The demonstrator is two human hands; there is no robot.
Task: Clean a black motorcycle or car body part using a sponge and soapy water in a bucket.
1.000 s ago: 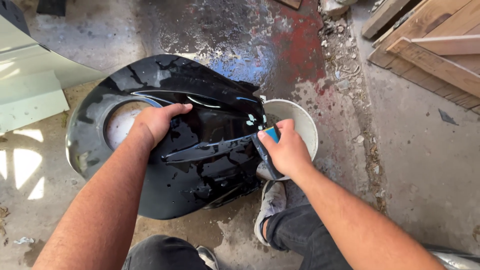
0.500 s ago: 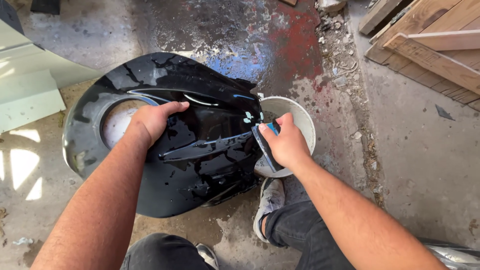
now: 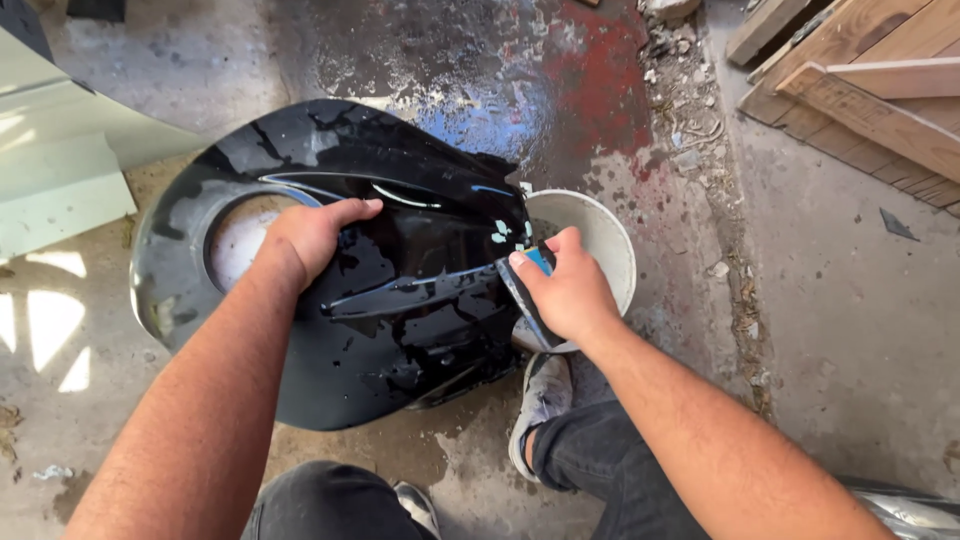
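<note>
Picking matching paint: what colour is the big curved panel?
Glossy black panel, wet, seen in the head view.

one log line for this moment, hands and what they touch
left hand: flat on wet black panel | right hand: gripping blue-backed sanding pad at panel edge | white bucket: beside panel

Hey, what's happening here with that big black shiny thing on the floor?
A person crouches over a glossy black body panel lying wet on the concrete floor. The left hand rests flat on it beside its round opening. The right hand presses a small blue-edged pad against the panel's edge, next to a white bucket.
</note>
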